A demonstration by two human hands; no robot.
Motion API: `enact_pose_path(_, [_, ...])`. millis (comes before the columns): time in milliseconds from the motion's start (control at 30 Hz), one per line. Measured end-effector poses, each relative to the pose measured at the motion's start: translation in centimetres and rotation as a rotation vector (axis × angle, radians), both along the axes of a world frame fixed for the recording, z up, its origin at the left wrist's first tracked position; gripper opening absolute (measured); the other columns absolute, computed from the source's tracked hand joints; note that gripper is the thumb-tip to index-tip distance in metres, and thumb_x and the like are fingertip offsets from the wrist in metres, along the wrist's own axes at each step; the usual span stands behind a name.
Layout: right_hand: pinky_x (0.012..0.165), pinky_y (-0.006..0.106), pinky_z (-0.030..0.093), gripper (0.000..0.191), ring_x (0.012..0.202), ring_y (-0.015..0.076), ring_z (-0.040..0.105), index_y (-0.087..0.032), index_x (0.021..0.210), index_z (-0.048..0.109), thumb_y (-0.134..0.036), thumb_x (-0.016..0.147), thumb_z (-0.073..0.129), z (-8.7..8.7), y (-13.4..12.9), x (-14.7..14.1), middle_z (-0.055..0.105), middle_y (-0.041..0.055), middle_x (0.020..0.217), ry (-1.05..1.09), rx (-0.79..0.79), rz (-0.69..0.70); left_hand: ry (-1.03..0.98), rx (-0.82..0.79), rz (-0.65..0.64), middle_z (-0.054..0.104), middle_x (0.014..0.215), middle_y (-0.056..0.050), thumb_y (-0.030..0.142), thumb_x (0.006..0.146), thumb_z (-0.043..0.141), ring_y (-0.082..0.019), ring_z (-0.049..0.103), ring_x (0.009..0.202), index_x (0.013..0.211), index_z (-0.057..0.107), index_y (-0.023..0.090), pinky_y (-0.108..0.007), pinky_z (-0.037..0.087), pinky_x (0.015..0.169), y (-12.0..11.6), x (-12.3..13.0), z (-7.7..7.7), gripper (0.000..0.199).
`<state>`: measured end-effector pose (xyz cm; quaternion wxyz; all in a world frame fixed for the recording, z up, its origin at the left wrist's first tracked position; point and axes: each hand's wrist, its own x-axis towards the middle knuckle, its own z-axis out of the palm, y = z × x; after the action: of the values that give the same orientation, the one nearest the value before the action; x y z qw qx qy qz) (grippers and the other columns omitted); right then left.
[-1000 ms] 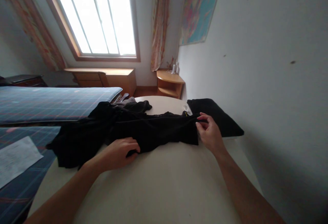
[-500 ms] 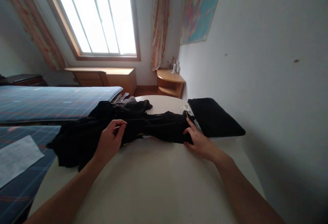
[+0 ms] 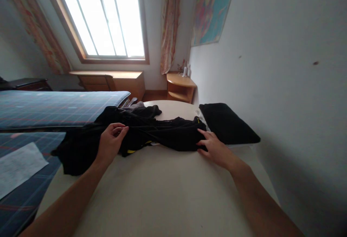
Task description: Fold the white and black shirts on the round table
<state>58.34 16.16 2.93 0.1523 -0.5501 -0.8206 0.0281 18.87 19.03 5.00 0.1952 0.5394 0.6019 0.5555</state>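
A black garment (image 3: pixel 168 133) with small yellow marks lies stretched across the white table (image 3: pixel 162 186). My left hand (image 3: pixel 110 143) pinches its cloth near the middle, thumb against fingers. At the garment's right end rests my right hand (image 3: pixel 215 149), fingers spread and touching the fabric. More black cloth (image 3: pixel 78 154) is bunched to the left, under and beyond my left wrist. I cannot tell whether it belongs to the same garment. Just beyond my right hand sits a folded black cloth (image 3: pixel 227 123), with something white under its edge.
A bed with a blue plaid cover (image 3: pixel 54 108) stands to the left, and a paper sheet (image 3: pixel 21 168) lies on plaid cloth nearer me. The wall (image 3: pixel 298 103) is close on the right. A desk (image 3: pixel 124 81) and a corner shelf (image 3: pixel 180 81) stand by the window.
My left hand has moved left and slightly up, drawing the cloth with it; more yellow edging shows beneath. My right hand has slid a little right and down.
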Motion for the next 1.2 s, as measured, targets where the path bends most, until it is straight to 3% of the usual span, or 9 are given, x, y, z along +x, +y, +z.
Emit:
enact_pose_path(167, [0.101, 0.046, 0.049, 0.008, 0.121, 0.0288, 0.058, -0.020, 0.084, 0.068, -0.018, 0.084, 0.060, 0.7, 0.1, -0.4, 0.063, 0.0127, 0.131, 0.084, 0.134, -0.042, -0.137, -0.032, -0.140, 0.071, 0.076, 0.000, 0.055, 0.062, 0.081, -0.017, 0.066, 0.068, 0.090, 0.061, 0.019, -0.024, 0.049, 0.060, -0.9, 1.0, 0.9, 0.050])
enact_pose_path(333, [0.096, 0.047, 0.050, 0.012, 0.112, 0.0289, 0.062, -0.021, 0.092, 0.064, -0.019, 0.085, 0.055, 2.8, -0.4, -1.6, 0.070, 0.0111, 0.112, 0.234, 0.388, -0.138, -0.113, -0.120, -0.478, 0.072, 0.083, -0.003, 0.043, 0.065, 0.083, -0.015, 0.065, 0.070, 0.086, 0.061, 0.019, -0.024, 0.050, 0.060, -2.7, 3.1, 0.8, 0.039])
enact_pose_path(467, [0.096, 0.047, 0.048, 0.011, 0.108, 0.0280, 0.063, -0.021, 0.097, 0.065, -0.024, 0.086, 0.063, 3.7, -2.0, -4.8, 0.072, 0.0088, 0.105, 0.309, 0.359, 0.025, -0.105, -0.207, -0.736, 0.071, 0.090, -0.004, 0.027, 0.069, 0.079, -0.015, 0.065, 0.076, 0.095, 0.064, 0.018, -0.024, 0.051, 0.062, -4.7, 5.3, 0.1, 0.031])
enact_pose_path(567, [0.094, 0.044, 0.048, 0.033, 0.103, 0.0258, 0.064, -0.023, 0.109, 0.063, -0.034, 0.081, 0.076, 3.4, -3.6, -8.1, 0.071, 0.0068, 0.107, 0.365, 0.225, 0.200, -0.100, -0.224, -0.823, 0.071, 0.100, -0.006, 0.019, 0.072, 0.076, -0.017, 0.067, 0.085, 0.105, 0.064, 0.018, -0.026, 0.054, 0.071, -6.0, 6.4, -0.3, 0.035])
enact_pose_path(667, [0.095, 0.041, 0.046, 0.043, 0.104, 0.0231, 0.064, -0.024, 0.118, 0.059, -0.030, 0.080, 0.079, 2.6, -4.5, -10.5, 0.071, 0.0049, 0.111, 0.421, 0.178, 0.300, -0.088, -0.172, -0.887, 0.069, 0.112, -0.007, 0.013, 0.075, 0.074, -0.019, 0.068, 0.097, 0.111, 0.062, 0.020, -0.029, 0.054, 0.082, -6.7, 6.9, -0.4, 0.039])
enact_pose_path(867, [0.085, 0.035, 0.045, 0.007, 0.082, 0.0163, 0.066, -0.024, 0.089, 0.064, -0.025, 0.089, 0.071, 2.3, -4.1, -10.4, 0.072, -0.0017, 0.086, 0.538, 0.238, 0.264, -0.075, -0.084, -0.934, 0.068, 0.116, -0.009, 0.016, 0.084, 0.070, -0.021, 0.068, 0.105, 0.116, 0.059, 0.021, -0.030, 0.053, 0.088, -7.1, 6.8, -0.5, 0.034])
enact_pose_path(1033, [0.085, 0.034, 0.044, 0.007, 0.081, 0.0161, 0.065, -0.023, 0.086, 0.064, -0.023, 0.090, 0.069, 2.8, -3.9, -9.6, 0.071, -0.0013, 0.083, 0.533, 0.194, 0.292, -0.096, -0.125, -0.930, 0.071, 0.107, -0.007, 0.022, 0.089, 0.066, -0.018, 0.071, 0.093, 0.108, 0.059, 0.020, -0.029, 0.057, 0.081, -7.2, 7.1, -0.8, 0.021])
enact_pose_path(1133, [0.087, 0.034, 0.045, 0.005, 0.083, 0.0156, 0.066, -0.022, 0.089, 0.064, -0.022, 0.089, 0.069, 3.0, -4.1, -9.5, 0.072, -0.0007, 0.086, 0.489, 0.070, 0.395, 0.037, -0.124, -0.839, 0.072, 0.097, -0.004, 0.020, 0.085, 0.066, -0.014, 0.070, 0.081, 0.102, 0.062, 0.020, -0.026, 0.056, 0.072, -6.9, 7.3, -1.1, 0.017])
enact_pose_path(1200, [0.090, 0.035, 0.046, 0.018, 0.089, 0.0172, 0.066, -0.022, 0.094, 0.065, -0.031, 0.083, 0.076, 3.0, -4.4, -9.5, 0.073, 0.0009, 0.093, 0.426, -0.038, 0.483, 0.087, -0.102, -0.750, 0.071, 0.091, -0.002, 0.019, 0.085, 0.063, -0.013, 0.069, 0.075, 0.099, 0.061, 0.020, -0.025, 0.056, 0.068, -6.5, 7.3, -1.2, 0.014])
